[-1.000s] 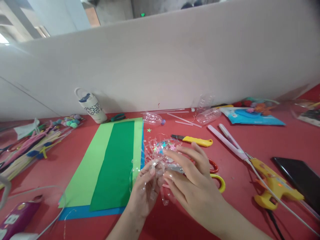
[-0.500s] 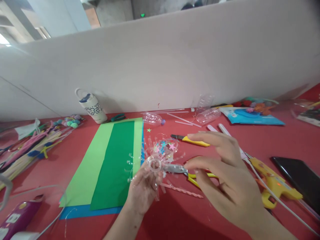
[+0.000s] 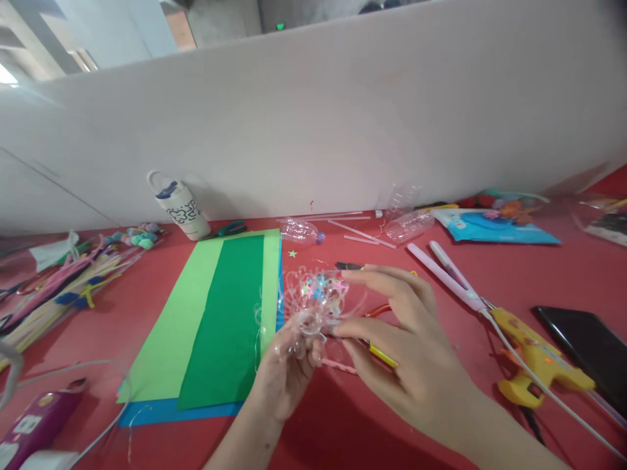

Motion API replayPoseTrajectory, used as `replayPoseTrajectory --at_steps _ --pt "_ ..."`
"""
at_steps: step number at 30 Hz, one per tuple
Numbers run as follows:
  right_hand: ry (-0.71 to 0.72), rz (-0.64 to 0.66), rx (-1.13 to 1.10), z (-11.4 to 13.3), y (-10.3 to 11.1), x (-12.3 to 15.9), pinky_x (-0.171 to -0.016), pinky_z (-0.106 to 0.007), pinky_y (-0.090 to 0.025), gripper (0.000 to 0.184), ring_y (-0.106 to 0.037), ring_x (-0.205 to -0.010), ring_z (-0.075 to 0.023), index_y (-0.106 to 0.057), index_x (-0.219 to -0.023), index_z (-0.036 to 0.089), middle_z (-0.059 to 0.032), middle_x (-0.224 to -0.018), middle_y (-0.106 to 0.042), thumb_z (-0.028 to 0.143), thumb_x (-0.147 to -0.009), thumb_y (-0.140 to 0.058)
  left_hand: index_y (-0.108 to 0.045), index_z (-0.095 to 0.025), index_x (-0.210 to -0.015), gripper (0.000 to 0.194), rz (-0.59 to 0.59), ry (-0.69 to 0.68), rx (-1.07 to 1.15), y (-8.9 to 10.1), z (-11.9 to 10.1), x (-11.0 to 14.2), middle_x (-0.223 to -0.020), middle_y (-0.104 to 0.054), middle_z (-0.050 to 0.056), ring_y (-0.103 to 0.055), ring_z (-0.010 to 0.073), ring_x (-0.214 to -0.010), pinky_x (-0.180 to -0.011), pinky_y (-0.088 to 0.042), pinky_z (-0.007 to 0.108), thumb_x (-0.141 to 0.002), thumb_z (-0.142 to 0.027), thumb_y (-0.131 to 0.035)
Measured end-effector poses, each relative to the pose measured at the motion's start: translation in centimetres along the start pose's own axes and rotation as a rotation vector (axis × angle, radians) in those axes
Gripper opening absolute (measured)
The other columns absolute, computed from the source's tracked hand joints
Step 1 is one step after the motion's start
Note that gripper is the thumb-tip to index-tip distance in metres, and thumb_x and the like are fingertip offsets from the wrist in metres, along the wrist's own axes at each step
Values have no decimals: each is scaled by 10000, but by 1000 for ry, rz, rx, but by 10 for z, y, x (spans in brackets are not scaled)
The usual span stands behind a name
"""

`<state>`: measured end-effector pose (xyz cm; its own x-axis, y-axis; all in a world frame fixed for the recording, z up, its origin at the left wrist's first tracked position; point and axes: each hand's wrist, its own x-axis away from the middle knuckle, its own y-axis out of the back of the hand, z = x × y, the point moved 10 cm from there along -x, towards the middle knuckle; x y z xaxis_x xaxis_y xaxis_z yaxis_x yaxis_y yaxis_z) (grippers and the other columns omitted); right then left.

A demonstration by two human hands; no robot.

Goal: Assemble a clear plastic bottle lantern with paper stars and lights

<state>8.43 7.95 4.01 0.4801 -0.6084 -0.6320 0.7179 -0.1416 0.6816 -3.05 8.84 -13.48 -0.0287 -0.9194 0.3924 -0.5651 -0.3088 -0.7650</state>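
Note:
My left hand (image 3: 287, 372) is closed around a clear plastic bottle top (image 3: 308, 320) cut into many thin, curled strips. Its round neck faces up toward me. Close against its right side is my right hand (image 3: 406, 346), thumb and index finger pinched at the strips while the other fingers are spread. Behind the strips lie small coloured stars (image 3: 321, 284). Scissors with yellow and red handles (image 3: 383, 356) lie on the table, partly hidden by my right hand. A pink twisted stick (image 3: 337, 367) rests below the bottle top.
Green paper sheets (image 3: 225, 313) lie left of my hands. A pink curling iron (image 3: 445, 274), yellow glue gun (image 3: 533, 359) and black phone (image 3: 582, 346) are at right. Clear bottles (image 3: 409, 225), a wipes pack (image 3: 490, 228) and a white tumbler (image 3: 183, 212) stand or lie toward the wall.
My right hand has moved left onto the strips, its thumb and index finger drawing together. The bottle top has tilted slightly in my left hand, and its strips have shifted.

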Motion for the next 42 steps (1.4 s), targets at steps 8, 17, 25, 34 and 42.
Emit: replayPoseTrajectory --at_steps 8,17,25,34,42 --pt "-80 17 -7 -8 -10 1 -986 -448 -355 159 -321 -1237 -255 -639 -805 230 -42 -1301 -442 111 -817 -535 -704 -158 -830 125 18 24 -12 -2 5 1 -668 -700 10 -644 91 -556 -543 -537 145 -710 -187 -722" --pt "-102 -17 -3 -9 -12 3 -973 -449 -367 153 -330 -1233 -256 -642 -858 243 -43 -1315 -425 130 -820 -546 -716 -160 -856 128 70 0 -63 -8 4 1 -630 -686 -2 -626 72 -536 -527 -518 126 -745 -222 -700" --pt "0 80 22 -8 -18 1 -1020 -464 -335 141 -303 -1264 -267 -622 -771 200 -54 -1344 -416 93 -814 -540 -710 -167 -909 184 105 10 -141 -8 5 -2 -761 -723 20 -653 96 -614 -585 -534 165 -736 -231 -707" --pt "-16 78 19 -10 -18 1 -875 -397 -448 134 -417 -1107 -240 -614 -776 204 -69 -1166 -517 112 -833 -535 -706 -176 -922 232 86 -34 -245 -9 -2 0 -707 -697 12 -609 86 -555 -522 -473 170 -708 -263 -728" --pt "-27 114 8 -12 -23 0 -924 -413 -431 149 -393 -1153 -236 -581 -711 197 -51 -1192 -534 117 -829 -536 -710 -172 -898 233 41 -36 -262 -4 -2 0 -679 -680 5 -593 81 -539 -533 -460 177 -689 -269 -743"
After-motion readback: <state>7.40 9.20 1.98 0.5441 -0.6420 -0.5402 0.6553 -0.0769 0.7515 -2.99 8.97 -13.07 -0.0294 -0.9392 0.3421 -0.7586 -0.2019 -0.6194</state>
